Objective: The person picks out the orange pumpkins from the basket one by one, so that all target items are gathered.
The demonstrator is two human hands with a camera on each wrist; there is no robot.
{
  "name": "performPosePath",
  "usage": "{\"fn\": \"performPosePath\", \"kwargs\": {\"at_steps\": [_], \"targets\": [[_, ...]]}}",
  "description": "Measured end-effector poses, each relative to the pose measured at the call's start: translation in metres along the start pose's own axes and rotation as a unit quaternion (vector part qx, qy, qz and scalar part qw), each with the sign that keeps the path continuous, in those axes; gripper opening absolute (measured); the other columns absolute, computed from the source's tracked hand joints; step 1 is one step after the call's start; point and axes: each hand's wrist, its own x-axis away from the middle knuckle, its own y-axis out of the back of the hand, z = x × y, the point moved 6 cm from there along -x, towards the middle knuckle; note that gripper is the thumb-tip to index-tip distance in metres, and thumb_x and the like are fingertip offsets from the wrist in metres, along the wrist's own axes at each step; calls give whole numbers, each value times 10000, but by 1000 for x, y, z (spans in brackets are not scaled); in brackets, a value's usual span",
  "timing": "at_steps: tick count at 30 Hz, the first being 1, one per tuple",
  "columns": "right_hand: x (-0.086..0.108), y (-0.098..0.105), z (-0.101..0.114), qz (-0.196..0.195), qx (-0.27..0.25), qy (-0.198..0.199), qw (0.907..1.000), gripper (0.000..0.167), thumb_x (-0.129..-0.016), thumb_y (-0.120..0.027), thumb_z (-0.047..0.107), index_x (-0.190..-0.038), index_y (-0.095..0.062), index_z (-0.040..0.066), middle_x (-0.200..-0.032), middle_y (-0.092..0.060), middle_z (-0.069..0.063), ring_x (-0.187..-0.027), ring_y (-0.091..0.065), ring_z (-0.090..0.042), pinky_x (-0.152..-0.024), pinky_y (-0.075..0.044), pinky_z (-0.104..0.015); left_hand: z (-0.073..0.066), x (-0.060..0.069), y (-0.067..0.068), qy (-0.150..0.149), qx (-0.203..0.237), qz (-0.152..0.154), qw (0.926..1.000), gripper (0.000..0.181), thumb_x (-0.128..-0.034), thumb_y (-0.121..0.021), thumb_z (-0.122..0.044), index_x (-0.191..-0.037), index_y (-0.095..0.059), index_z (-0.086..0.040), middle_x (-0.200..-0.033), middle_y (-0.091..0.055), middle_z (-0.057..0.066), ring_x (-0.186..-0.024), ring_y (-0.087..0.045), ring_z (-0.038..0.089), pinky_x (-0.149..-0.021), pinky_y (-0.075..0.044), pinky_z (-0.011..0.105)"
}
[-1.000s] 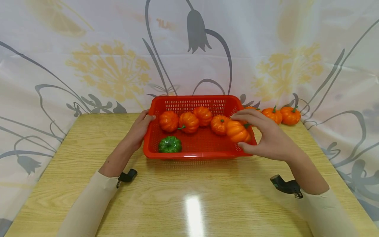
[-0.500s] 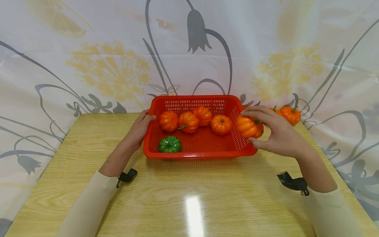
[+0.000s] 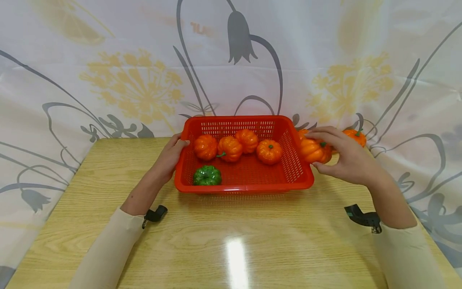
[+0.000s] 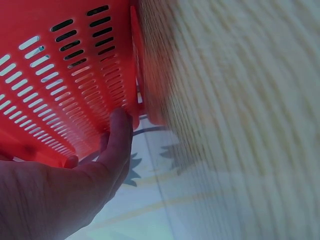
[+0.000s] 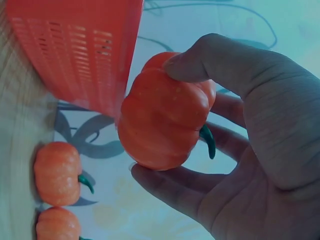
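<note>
A red plastic basket (image 3: pixel 245 188) stands on the table. My left hand (image 3: pixel 167 158) grips its left rim, with the thumb over the edge and the fingers (image 4: pixel 120 132) against the outer wall. Just outside the basket's right side, my right hand (image 3: pixel 348 156) holds a small orange pumpkin (image 5: pixel 165 115) between thumb and fingers, its green stem toward the palm. Inside the basket lie several orange pumpkins, one with its stem up (image 3: pixel 269 152), and a green pumpkin (image 3: pixel 207 176) in the front left corner.
More orange pumpkins stand at the table's back right; one orange pumpkin (image 3: pixel 355 137) shows behind my right hand, which partly hides the others. A wood-grain table (image 3: pixel 180 245) lies beneath. Behind it hangs a flower-printed cloth (image 3: pixel 144 80).
My right hand has carried the orange pumpkin rightward from over the basket's right end to outside its right wall. The left hand and the basket stay in place.
</note>
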Motion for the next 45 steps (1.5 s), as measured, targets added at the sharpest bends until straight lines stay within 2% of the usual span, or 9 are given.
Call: {"fn": "performPosePath", "kwargs": {"at_steps": [5,9,16,20,26,32,41,45], "targets": [[1,1,-8,-43,111,-82,9999,672,-769,-865,-12,-1399,-669,114,-1441,-577,-70,-1075,-572,-160,-811,-442,-150,-1,0,0,19,-21,-3,10000,578,-1095,-431,-314,-1635,-331,-135,-1539,-511,174,-1311,-604,331,-930,-601,301],[2,2,-16,-35,192,-264,9995,647,-775,-854,-2,-1388,-683,116,-1401,-589,-97,-1076,-596,-211,-821,-451,-168,0,0,0,57,-51,-18,10000,584,-1096,-435,-322,-1641,-328,-144,-1545,-508,171,-1319,-597,330,-930,-597,294],[4,-1,-30,153,206,-697,9972,646,-794,-849,34,-1402,-683,175,-1354,-577,-156,-1091,-593,-309,-814,-514,-492,1,0,0,65,-20,-24,10000,578,-1092,-435,-323,-1632,-333,-146,-1535,-512,164,-1301,-608,319,-895,-606,282],[6,-3,-38,279,158,-904,9954,654,-804,-846,41,-1421,-666,164,-1378,-553,-183,-1115,-588,-358,-840,-509,-569,1,0,0,78,-21,-23,10000,571,-1092,-435,-324,-1628,-336,-152,-1532,-515,148,-1300,-610,312,-888,-611,283],[8,-12,-54,653,246,-1062,9919,735,-798,-872,71,-1472,-579,59,-1421,-550,-204,-1145,-596,-408,-897,-515,-611,1,0,0,68,-45,-23,10000,581,-1090,-436,-324,-1633,-332,-148,-1543,-508,156,-1316,-602,326,-903,-610,296],[8,-24,-60,1043,150,-1109,9882,721,-806,-862,50,-1449,-549,-42,-1403,-547,-238,-1227,-561,-444,-995,-492,-647,0,0,0,74,-86,-32,9999,585,-1091,-436,-322,-1640,-327,-150,-1548,-505,165,-1311,-606,324,-915,-605,300],[8,-40,-63,1437,141,-1414,9794,713,-840,-869,126,-1461,-543,-6,-1431,-447,-259,-1211,-509,-434,-976,-498,-637,0,0,0,32,-54,-20,10000,585,-1096,-433,-307,-1641,-318,-129,-1529,-518,194,-1275,-621,306,-906,-599,279],[9,-45,-67,1448,171,-1380,9796,721,-832,-878,132,-1449,-537,-22,-1419,-454,-267,-1222,-514,-447,-992,-496,-666,-1,0,-1,21,-89,-6,10000,595,-1096,-425,-318,-1648,-308,-128,-1544,-507,193,-1296,-612,315,-930,-594,284]]}}
